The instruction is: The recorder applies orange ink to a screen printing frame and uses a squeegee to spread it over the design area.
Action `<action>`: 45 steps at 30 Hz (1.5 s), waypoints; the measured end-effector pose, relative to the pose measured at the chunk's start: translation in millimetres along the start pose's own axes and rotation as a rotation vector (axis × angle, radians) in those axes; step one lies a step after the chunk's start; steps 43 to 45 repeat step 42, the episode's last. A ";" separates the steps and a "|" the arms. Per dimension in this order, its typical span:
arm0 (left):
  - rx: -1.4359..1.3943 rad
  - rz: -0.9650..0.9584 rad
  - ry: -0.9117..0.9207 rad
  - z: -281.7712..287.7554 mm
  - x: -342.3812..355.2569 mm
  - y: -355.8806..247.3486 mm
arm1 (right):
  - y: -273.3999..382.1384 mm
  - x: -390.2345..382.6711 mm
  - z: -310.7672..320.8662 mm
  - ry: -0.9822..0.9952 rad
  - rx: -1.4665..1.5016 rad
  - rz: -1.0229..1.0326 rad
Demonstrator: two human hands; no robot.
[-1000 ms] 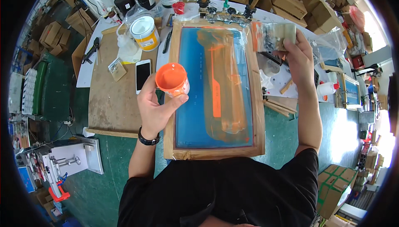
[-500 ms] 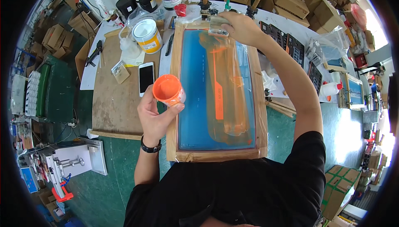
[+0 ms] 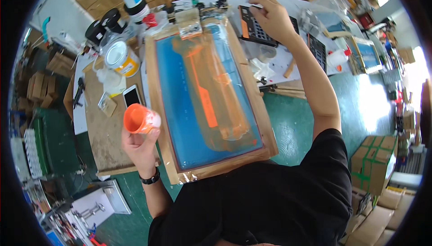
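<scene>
My left hand [image 3: 141, 151] grips an orange-stained plastic cup [image 3: 150, 121], tilted, with orange ink inside. My right hand [image 3: 276, 21] is over a black panel with many cut-outs and an orange strip [image 3: 257, 27], right of the screen's far end. Its thumb and fingers are apart with nothing between them; whether they touch the panel I cannot tell. Between my arms lies a wood-framed printing screen with blue mesh [image 3: 180, 124], smeared with orange ink around a bright orange stencil shape [image 3: 204, 97]. A squeegee [image 3: 188, 23] rests at the screen's far end.
Left of the screen, a brown board [image 3: 101, 135] bears a phone [image 3: 132, 97], a yellow-and-white can [image 3: 121, 59] and a squeeze bottle [image 3: 108, 76]. Dark tubs [image 3: 112, 20] stand behind. More black panels [image 3: 317, 50] and a white bottle [image 3: 336, 59] lie to the right.
My right hand has let go of the squeegee and moved right to the black panel. The squeegee stays on the screen. My view has turned to the right; the left hand still holds the cup.
</scene>
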State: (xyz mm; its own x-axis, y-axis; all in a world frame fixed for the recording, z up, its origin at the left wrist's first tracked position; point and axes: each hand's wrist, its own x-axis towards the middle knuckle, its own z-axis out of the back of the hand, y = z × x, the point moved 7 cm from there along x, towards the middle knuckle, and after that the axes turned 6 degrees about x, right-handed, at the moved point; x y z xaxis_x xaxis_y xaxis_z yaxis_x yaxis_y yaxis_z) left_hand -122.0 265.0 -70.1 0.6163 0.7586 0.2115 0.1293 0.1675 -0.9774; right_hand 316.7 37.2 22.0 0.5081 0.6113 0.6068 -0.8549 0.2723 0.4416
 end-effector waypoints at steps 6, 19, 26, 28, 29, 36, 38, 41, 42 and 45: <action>0.016 0.011 -0.004 11.2 -2.6 10.8 | -89.3 -111.1 88.6 -0.233 0.111 -0.437; 0.080 0.013 0.105 -0.3 -32.0 25.6 | -155.1 -353.1 73.4 -0.645 0.447 -0.911; -0.312 0.058 0.201 4.9 -33.0 36.7 | -217.6 -396.4 143.9 -0.929 0.445 -1.005; -0.423 0.107 0.255 4.5 -36.4 39.4 | -240.9 -410.3 167.9 -1.026 0.426 -0.990; -0.401 0.104 0.216 10.4 -38.4 39.5 | -254.2 -417.1 179.3 -1.032 0.395 -1.002; -0.137 0.235 0.067 43.1 -34.4 50.6 | -369.1 -426.8 262.6 -0.786 -0.255 -1.054; -0.069 0.093 0.120 43.2 -28.4 36.8 | -396.2 -428.5 271.6 -0.759 -0.363 -1.060; -0.116 0.129 0.121 41.8 -27.5 37.4 | -441.3 -423.2 276.6 -0.674 -0.381 -1.134; -0.140 0.154 0.122 41.6 -27.2 38.0 | -453.9 -426.3 276.0 -0.630 -0.414 -1.169; -0.140 0.154 0.122 41.6 -27.2 38.0 | -453.9 -426.3 276.0 -0.630 -0.414 -1.169</action>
